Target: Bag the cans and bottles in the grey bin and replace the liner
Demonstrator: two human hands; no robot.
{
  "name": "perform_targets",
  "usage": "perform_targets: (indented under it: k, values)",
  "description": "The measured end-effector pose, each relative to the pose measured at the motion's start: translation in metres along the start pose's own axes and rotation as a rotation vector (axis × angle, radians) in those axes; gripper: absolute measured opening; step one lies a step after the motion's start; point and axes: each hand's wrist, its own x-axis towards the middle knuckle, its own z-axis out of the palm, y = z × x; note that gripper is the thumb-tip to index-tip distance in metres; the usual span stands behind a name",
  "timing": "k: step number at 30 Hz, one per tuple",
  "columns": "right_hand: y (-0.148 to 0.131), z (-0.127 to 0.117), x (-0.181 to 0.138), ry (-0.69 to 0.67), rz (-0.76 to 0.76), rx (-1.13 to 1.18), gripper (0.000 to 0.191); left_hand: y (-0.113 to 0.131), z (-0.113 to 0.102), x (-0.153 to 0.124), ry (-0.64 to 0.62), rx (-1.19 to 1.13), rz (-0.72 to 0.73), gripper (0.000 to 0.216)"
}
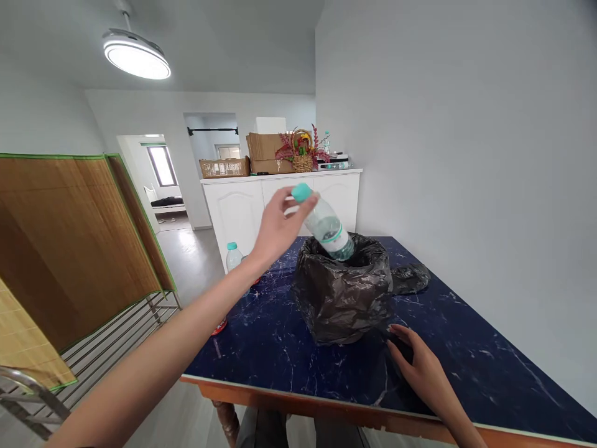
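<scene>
My left hand (278,229) is raised over the dark blue marble table (466,354), with its fingers closed on the capped end of a clear plastic bottle with a teal cap (329,229). The bottle tilts down, its bottom end inside the mouth of a black rubbish bag (342,292) that stands open on the table. My right hand (416,364) lies on the tabletop at the bag's near right edge, fingers stretched out and touching the black plastic.
A second teal-capped bottle (234,255) stands at the table's far left edge, and something red (219,326) shows at the left rim. A bamboo screen (79,242) and metal rack (116,342) are on the left. A white cabinet (280,205) with boxes and a flower basket stands behind.
</scene>
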Motion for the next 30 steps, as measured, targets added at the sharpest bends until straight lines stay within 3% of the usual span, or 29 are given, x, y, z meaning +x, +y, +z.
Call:
perform_targets:
  k: [3,7,12,15,18,21,24,27,30]
  values:
    - [-0.003,-0.001,0.001,-0.004,0.021,0.029,0.046,-0.017,0.012,-0.009,-0.197,0.154,-0.086,0.036]
    - [-0.006,-0.003,0.002,-0.018,0.058,0.05,0.049,-0.035,0.012,-0.015,-0.432,0.375,-0.131,0.035]
    - [-0.01,-0.008,0.001,-0.073,0.095,0.05,0.049,-0.039,0.003,-0.011,-0.655,0.587,-0.148,0.036]
    - [-0.012,-0.009,0.0,-0.065,0.086,0.034,0.046,-0.036,0.002,-0.009,-0.74,0.602,-0.163,0.038]
    - [-0.013,-0.009,0.0,-0.05,0.072,0.033,0.045,-0.038,-0.002,-0.008,-0.679,0.569,-0.139,0.048]
    - [-0.012,-0.009,0.0,-0.042,0.07,0.038,0.045,-0.052,-0.019,-0.002,-0.406,0.659,-0.091,0.049]
    - [-0.013,-0.01,-0.001,-0.03,0.074,0.041,0.045,-0.078,-0.053,0.005,-0.19,0.829,-0.13,0.046]
    - [-0.014,-0.01,0.0,-0.02,0.07,0.056,0.044,-0.106,-0.092,0.002,-0.133,0.954,-0.23,0.042]
    - [-0.014,-0.009,0.0,-0.017,0.064,0.074,0.043,-0.129,-0.122,-0.012,-0.158,1.044,-0.345,0.043]
